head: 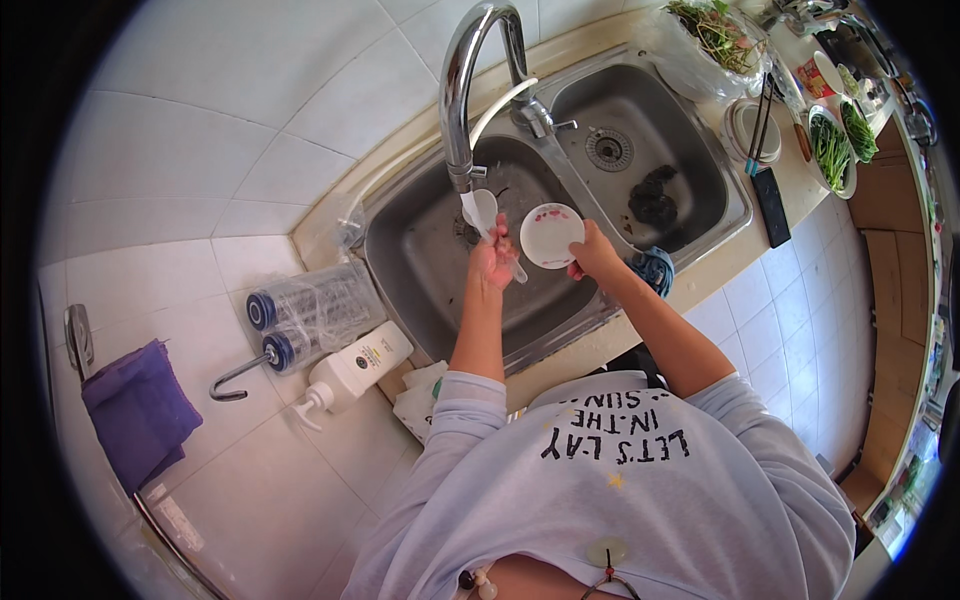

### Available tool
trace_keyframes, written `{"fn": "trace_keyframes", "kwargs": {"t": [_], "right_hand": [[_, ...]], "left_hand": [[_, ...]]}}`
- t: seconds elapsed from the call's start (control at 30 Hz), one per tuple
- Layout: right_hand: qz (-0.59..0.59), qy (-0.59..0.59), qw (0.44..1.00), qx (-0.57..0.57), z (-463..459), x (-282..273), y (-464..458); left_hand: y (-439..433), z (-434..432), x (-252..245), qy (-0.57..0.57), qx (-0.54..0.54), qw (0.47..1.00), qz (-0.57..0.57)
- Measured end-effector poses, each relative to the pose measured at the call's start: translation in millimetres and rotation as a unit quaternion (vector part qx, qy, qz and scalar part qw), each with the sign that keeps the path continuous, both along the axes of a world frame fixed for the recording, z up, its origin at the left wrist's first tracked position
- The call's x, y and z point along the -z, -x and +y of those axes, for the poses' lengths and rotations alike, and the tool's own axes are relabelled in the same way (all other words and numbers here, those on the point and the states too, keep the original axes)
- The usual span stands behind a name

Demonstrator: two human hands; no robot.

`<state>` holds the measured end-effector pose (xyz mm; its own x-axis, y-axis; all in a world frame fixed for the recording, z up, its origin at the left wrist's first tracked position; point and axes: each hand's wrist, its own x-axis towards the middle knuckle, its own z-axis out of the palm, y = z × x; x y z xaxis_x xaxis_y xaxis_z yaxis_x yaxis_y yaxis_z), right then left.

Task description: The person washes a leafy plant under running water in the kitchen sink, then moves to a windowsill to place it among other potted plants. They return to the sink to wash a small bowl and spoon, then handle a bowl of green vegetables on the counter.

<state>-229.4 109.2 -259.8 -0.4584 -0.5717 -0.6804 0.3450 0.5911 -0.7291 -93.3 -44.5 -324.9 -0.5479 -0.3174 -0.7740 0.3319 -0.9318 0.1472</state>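
Note:
Over the left basin of a steel double sink (420, 300), my left hand (496, 255) grips a white spoon (481, 214), its bowl end under the chrome faucet (455, 112). Water appears to run from the spout onto it. A clear handle-like end sticks out below the same hand; whether it belongs to another utensil I cannot tell. Close by on the right, my right hand (596, 251) pinches the rim of a small white dish (552, 235) with a red pattern. The dish and the spoon are apart.
Dark wet matter (654, 199) lies in the right basin, and a blue cloth (654, 271) hangs at the sink's front edge. A pump bottle (360, 366) and wrapped filter cartridges (315, 307) are at left. Stacked bowls (750, 131), chopsticks (763, 124), a phone (771, 208) and greens (831, 150) stand right.

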Motion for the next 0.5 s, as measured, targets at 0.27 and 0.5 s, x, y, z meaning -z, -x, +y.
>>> {"fn": "trace_keyframes", "kwargs": {"t": [0.27,0.5], "right_hand": [[-0.006,0.002,1.0,0.007,0,2,-1],[-0.043,0.04,0.998,0.009,-1,5,1]], "left_hand": [[-15,-6,20,0.011,0.039,0.998,-0.047],[4,2,-1,0.045,0.024,0.998,-0.048]]}}
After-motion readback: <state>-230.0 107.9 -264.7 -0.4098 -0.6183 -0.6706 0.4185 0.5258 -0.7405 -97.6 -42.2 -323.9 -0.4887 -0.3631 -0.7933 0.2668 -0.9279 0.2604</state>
